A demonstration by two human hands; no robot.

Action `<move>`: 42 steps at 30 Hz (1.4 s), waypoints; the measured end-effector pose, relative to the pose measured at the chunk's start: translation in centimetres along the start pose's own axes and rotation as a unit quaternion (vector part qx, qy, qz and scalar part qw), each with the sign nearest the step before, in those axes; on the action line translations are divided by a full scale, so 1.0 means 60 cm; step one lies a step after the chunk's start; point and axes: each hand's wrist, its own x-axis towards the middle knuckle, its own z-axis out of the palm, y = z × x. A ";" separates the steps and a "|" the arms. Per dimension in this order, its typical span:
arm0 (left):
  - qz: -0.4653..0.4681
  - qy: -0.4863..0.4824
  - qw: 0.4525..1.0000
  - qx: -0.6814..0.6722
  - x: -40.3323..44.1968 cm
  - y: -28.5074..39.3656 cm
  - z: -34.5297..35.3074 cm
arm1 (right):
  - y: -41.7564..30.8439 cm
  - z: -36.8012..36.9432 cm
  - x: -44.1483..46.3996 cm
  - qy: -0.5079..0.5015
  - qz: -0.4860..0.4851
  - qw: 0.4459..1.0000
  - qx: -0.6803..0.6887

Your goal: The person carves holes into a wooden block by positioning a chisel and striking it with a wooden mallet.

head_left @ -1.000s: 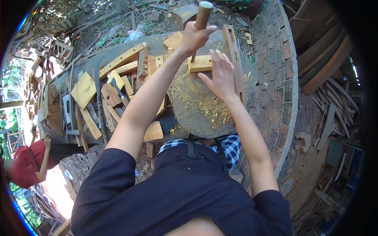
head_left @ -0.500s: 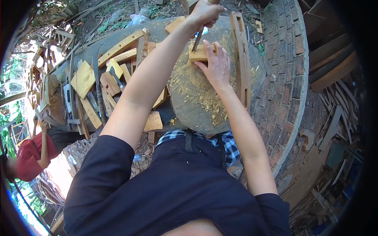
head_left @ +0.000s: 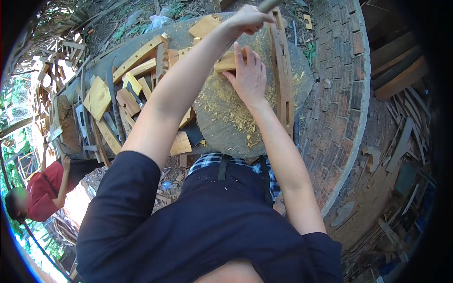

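Observation:
My left hand (head_left: 248, 20) grips a long chisel. Its handle (head_left: 268, 5) sticks out to the upper right, and its dark shaft (head_left: 230, 50) slants down toward the wooden block. My forearm partly hides the shaft and tip, so I cannot tell whether the tip touches the wood. My right hand (head_left: 248, 75) holds the pale wooden block (head_left: 225, 62) down, thumb on the near side and fingers over the top. Beneath it is a round work surface (head_left: 212, 127) strewn with wood shavings (head_left: 240, 113). A long mortised beam (head_left: 282, 75) lies just right of my right hand.
Wood pieces (head_left: 99, 96) and hand tools crowd the bench on the left. A low brick wall (head_left: 335, 94) curves along the right, with scrap timber (head_left: 401, 146) beyond. At far left is another person in a red shirt (head_left: 47, 188).
The chisel leans over further, its handle end tipped to the upper right. My right hand still holds the block. The whole view has shifted slightly.

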 end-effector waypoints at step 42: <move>0.377 0.524 0.763 -0.045 -0.177 -0.010 0.067 | -0.027 -0.043 -0.065 -0.137 0.097 0.984 0.053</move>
